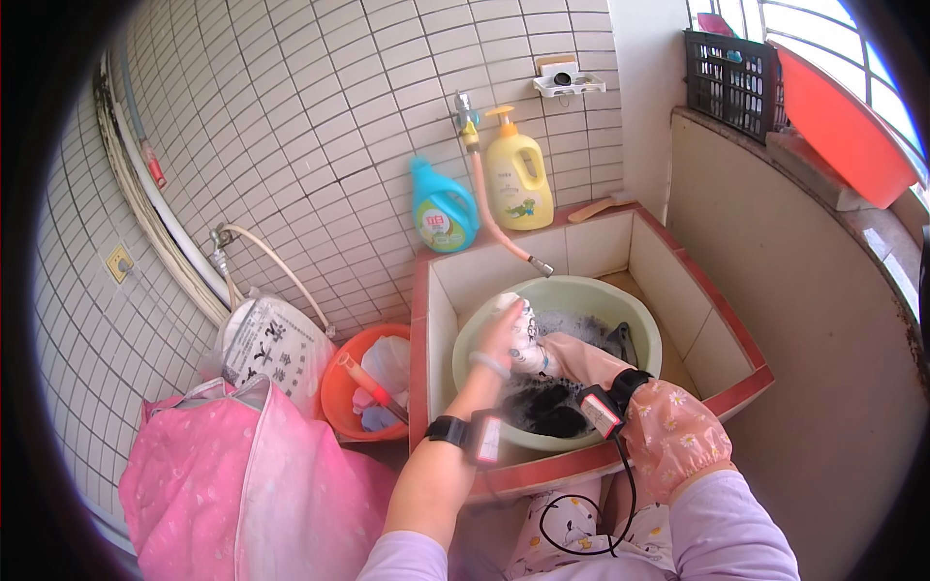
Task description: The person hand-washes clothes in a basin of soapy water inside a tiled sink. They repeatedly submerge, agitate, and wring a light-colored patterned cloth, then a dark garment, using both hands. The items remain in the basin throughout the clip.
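A pale green plastic basin [649, 309] stands in a tiled sink, with dark fabric [548, 414] in its sudsy water. Above the water is a bundled white cloth [524, 327] with dark print. My left hand [501, 330], slightly blurred, lies against the cloth's left side; whether its fingers are closed on it is unclear. At the cloth's lower right is my right hand [543, 356], mostly hidden by the cloth and a pink sleeve cover [679, 428] with daisies. More dark fabric [621, 341] lies at the basin's right side.
A pink hose [490, 210] hangs from the wall tap over the basin. A blue detergent bottle [442, 210] and a yellow pump bottle [519, 178] stand on the sink's back rim [567, 218]. Left are an orange bucket [334, 407] and a pink cover [247, 479]. A cable hangs by my right forearm.
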The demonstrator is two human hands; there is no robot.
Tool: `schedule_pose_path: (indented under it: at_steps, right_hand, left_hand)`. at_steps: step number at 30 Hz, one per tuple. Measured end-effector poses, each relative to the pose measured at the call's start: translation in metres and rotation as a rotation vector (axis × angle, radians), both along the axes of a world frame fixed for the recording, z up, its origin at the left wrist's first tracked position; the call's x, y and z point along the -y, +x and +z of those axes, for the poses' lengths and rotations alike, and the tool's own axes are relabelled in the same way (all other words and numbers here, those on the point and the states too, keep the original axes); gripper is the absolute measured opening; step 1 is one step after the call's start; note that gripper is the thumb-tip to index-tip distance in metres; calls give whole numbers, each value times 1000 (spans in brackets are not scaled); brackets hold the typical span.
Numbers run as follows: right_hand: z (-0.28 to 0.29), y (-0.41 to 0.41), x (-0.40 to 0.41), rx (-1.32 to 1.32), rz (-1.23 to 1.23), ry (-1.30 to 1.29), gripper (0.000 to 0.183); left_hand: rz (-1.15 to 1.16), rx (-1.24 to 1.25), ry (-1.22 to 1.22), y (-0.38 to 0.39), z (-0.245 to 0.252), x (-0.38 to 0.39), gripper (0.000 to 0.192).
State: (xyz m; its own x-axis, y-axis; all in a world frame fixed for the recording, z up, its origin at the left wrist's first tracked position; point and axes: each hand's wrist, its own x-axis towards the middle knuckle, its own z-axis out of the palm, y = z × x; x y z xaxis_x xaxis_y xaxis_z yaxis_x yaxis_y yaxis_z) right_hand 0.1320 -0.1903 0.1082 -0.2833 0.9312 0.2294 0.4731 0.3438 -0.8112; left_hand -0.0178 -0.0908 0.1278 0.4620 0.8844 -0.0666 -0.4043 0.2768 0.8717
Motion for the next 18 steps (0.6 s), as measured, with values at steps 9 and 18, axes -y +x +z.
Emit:
schedule_pose_path:
  at_steps: [9,18]
  right_hand:
    - [9,4,-33,113,-483,-194,36]
    - [79,-6,-1,-68,-644,-52,45]
  left_hand:
    - [-72,191,-173,6,-26,-18,48]
    - [-702,227,-491,-23,-21,-14,42]
